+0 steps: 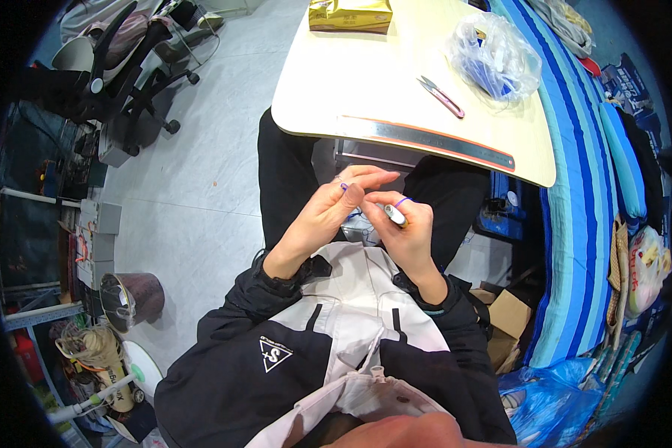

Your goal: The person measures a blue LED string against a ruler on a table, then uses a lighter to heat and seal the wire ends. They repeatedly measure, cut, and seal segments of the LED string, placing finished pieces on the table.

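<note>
It appears to be a lived-in bedroom: a bed with blue striped cloth cover (581, 276) stands beside a pale, round-cornered counter (358, 75), with a black wheeled chair (112, 88) and a dark cylindrical bin (148, 293) on grey floor (194, 179).

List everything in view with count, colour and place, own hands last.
Table: one, pale wood, top centre
Carton: one, yellow, table's far edge
Clear plastic bag: one, blue contents, table's right
Thread snips: one, pink-handled, left of that bag
Ruler: one, dark, orange-red border, table's near edge
Pen-like tool: one, white, right hand
Office chair: one, black, upper left
Bin: one, dark brown, left floor
Striped cloth: one, blue, right
Blue plastic bag: one, lower right
Edge clutter: uncounted, mixed colours
Jacket: one, black and white, worn
Hands: two, bare, centre
</note>
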Tool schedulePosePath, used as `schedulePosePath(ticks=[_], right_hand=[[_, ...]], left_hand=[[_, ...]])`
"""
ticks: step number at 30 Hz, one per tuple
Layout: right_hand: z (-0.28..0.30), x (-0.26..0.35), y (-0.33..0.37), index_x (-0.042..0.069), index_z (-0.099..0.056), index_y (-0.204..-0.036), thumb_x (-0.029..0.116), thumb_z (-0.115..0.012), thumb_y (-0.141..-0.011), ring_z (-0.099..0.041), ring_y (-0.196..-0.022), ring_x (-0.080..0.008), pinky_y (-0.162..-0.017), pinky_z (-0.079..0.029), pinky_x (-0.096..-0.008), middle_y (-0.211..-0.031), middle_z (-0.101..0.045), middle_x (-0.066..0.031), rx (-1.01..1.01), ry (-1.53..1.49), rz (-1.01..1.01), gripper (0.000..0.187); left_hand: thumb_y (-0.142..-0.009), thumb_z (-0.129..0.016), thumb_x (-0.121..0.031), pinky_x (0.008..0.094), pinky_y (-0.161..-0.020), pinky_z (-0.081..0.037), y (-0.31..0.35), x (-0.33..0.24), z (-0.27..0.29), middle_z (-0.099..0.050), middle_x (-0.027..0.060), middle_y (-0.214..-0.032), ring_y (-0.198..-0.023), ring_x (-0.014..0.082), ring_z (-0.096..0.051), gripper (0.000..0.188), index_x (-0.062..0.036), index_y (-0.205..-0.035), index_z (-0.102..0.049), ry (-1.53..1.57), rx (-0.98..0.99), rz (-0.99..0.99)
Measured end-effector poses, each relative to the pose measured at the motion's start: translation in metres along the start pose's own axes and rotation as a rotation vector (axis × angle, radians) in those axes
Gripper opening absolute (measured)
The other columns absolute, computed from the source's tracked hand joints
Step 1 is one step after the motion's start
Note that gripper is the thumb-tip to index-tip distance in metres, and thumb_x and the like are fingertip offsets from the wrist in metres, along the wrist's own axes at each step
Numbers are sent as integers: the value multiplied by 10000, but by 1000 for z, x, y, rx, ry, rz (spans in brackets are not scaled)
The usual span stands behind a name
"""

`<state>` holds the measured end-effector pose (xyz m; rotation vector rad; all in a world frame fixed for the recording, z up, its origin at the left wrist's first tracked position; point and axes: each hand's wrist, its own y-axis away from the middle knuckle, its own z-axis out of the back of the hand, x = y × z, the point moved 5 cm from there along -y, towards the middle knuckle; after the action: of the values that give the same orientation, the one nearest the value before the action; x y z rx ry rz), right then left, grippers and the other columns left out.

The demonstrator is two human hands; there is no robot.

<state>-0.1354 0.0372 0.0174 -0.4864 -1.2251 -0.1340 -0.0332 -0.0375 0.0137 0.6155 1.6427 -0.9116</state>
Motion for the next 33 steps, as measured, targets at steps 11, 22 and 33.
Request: schedulePosePath(ticks=[11, 22, 33], right_hand=[[22, -10, -12, 34, -597, -843, 170, -636, -850, -379, -512, 4, -446, -266, -166, -655, -500, 53, 252, -584, -510, 142], [41, 16, -38, -8, -488, -898, 182, -467, -951, -209, -420, -18, -415, -192, -194, -512, -243, 85, 479, -1101, -476, 198], [69, 3, -51, 17, -540, -981, 190, -427, -971, -195, -423, -31, -419, -191, -197, -506, -229, 89, 270, -1433, -498, 207]], left_hand=[[-908, -559, -231, 170, -508, -298, -11, -4, 22, -529, -35, -714, -581, 25, -381, 219, -54, -781, -567, 106, -26, 165], [-930, -515, -193, 172, -597, -360, -25, 19, 25, -563, 7, -890, -680, 39, -430, 168, -60, -836, -556, 199, 14, -77], [-970, -454, -234, 179, -469, -264, -34, 41, -1, -410, -30, -651, -520, 33, -342, 187, -66, -889, -454, 476, 180, 141]])
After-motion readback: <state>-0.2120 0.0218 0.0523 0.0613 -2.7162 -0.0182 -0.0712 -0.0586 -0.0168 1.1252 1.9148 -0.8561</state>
